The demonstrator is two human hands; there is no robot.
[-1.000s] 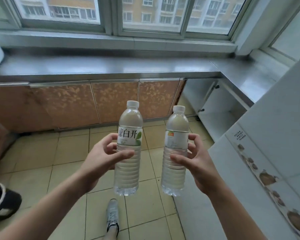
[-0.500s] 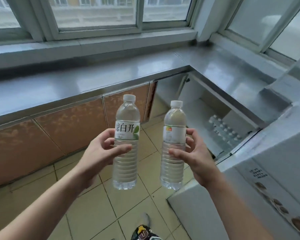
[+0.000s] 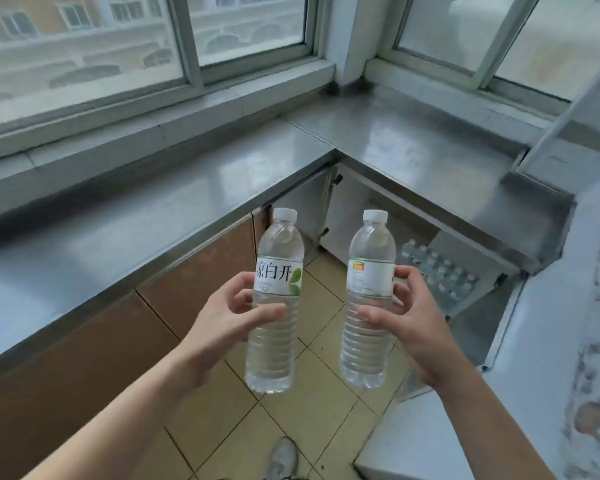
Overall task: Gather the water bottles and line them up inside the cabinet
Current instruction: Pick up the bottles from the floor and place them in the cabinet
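I hold two clear water bottles upright in front of me, side by side and apart. My left hand [image 3: 222, 320] grips the left bottle [image 3: 274, 306], which has a white label with large dark characters. My right hand [image 3: 409, 320] grips the right bottle [image 3: 368, 306] at its white label. Both have white caps. Beyond them, under the steel counter, the open cabinet [image 3: 347, 202] has several bottles [image 3: 440, 271] lined up in rows on its floor.
An L-shaped steel counter [image 3: 413, 143] runs under the windows. Brown cabinet doors [image 3: 194, 271] stand shut at the left. A white patterned door or panel [image 3: 568, 341] fills the right side. My shoe [image 3: 284, 459] rests on the tiled floor [image 3: 326, 393].
My view has swung right and closer to the corner; the open cabinet and its rows of bottles now show more fully. Both hands still hold their bottles upright.
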